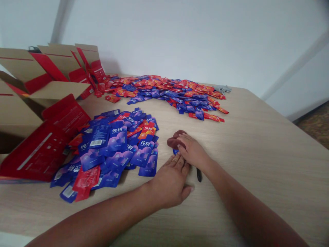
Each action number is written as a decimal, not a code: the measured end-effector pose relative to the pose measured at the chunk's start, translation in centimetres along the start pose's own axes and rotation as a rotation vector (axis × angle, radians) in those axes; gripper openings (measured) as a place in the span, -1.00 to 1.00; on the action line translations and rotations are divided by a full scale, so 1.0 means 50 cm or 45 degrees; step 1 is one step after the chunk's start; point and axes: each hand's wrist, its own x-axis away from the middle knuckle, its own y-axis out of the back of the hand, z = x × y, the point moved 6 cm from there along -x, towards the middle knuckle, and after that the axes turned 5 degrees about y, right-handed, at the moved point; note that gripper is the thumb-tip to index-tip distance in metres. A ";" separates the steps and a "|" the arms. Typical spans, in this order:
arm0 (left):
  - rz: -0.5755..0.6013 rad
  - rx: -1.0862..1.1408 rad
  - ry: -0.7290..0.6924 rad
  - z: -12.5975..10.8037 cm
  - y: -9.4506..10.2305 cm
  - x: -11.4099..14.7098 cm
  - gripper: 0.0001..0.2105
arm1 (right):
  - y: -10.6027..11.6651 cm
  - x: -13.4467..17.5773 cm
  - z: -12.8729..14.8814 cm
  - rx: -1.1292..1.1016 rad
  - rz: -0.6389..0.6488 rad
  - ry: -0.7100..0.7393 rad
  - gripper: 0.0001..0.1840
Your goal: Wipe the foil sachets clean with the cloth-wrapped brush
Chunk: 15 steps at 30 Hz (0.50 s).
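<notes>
My left hand (pixel 171 181) lies flat on the table, fingers stretched out and pressed on a blue packet (pixel 175 151) that is mostly hidden beneath my hands. Fingers curled, my right hand (pixel 192 150) grips a soft reddish-brown cloth (pixel 176 139) against the table, right beside my left fingertips and over the packet's far end. A slim black object (pixel 199 175), perhaps a pen, pokes out from under my right wrist; the rest of it is covered. Left of my hands is a loose heap of blue and red packets (pixel 118 147), some with white lettering.
Open red-and-tan cardboard boxes (pixel 59 133) stand along the left side, flaps raised. A long pile of red and blue packets (pixel 164 90) stretches across the back of the wooden table (pixel 257 154). A grey cloth (pixel 223 89) lies at its right end, near the white wall.
</notes>
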 end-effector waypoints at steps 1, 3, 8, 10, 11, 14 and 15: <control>0.001 -0.002 -0.002 0.002 -0.002 0.000 -0.18 | -0.003 -0.001 -0.009 -0.006 -0.017 -0.004 -0.61; -0.001 -0.005 -0.003 0.005 -0.004 0.000 -0.21 | -0.007 0.000 -0.026 -0.033 -0.070 -0.023 -0.56; 0.016 -0.044 -0.007 0.007 -0.003 0.000 -0.23 | 0.002 0.021 -0.041 -0.187 -0.248 -0.078 -0.54; 0.028 -0.058 -0.019 0.006 -0.002 0.000 -0.23 | 0.018 0.032 -0.035 -0.289 -0.345 -0.119 -0.56; 0.030 -0.063 -0.024 0.006 -0.002 -0.001 -0.24 | 0.027 0.038 -0.031 -0.365 -0.405 -0.147 -0.57; 0.018 -0.075 -0.035 0.006 -0.001 -0.001 -0.24 | 0.057 0.055 -0.036 -0.700 -0.630 -0.324 -0.62; 0.011 -0.079 -0.036 0.006 -0.001 -0.001 -0.24 | 0.061 0.059 -0.044 -0.839 -0.676 -0.408 -0.61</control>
